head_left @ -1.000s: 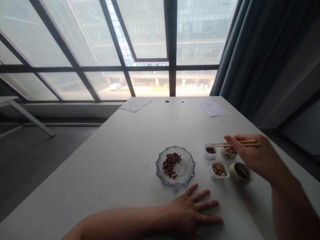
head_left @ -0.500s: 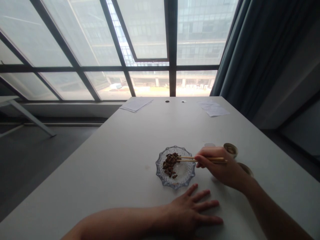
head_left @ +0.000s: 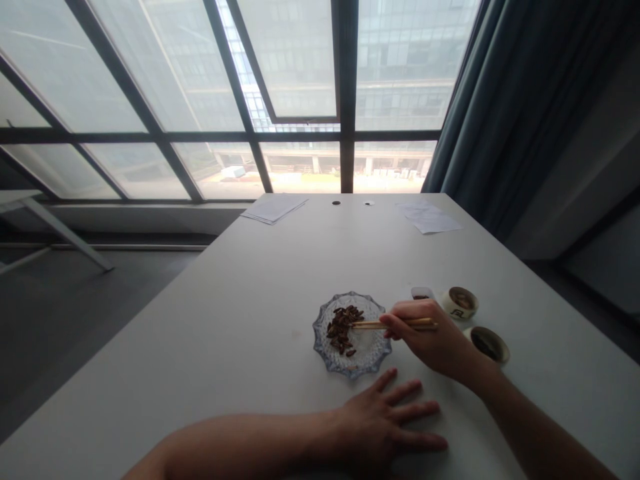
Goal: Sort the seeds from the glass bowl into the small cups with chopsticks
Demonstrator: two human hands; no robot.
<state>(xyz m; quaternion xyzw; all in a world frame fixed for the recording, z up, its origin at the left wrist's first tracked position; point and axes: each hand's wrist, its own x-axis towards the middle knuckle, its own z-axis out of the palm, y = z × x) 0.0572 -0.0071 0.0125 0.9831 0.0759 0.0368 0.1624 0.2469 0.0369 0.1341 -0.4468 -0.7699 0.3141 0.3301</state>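
Pinching a pair of chopsticks (head_left: 395, 325) between thumb and fingers, the right hand (head_left: 435, 340) was held just over the right rim of a glass dish (head_left: 373, 350), and the chopstick tips were laid among the dark seeds (head_left: 341, 327) heaped in the dish's left half — whether a seed was gripped could not be told. The left hand (head_left: 385, 427) was pressed flat on the white table (head_left: 250, 320) just in front of the dish, fingers spread and nothing held. Behind the right hand a small white tray (head_left: 421, 293) was partly hidden, and two round cups (head_left: 461, 302) were set to its right — one nearer, one farther. Sheets of paper (head_left: 274, 208) were left at the table's far edge, below the window (head_left: 300, 100).
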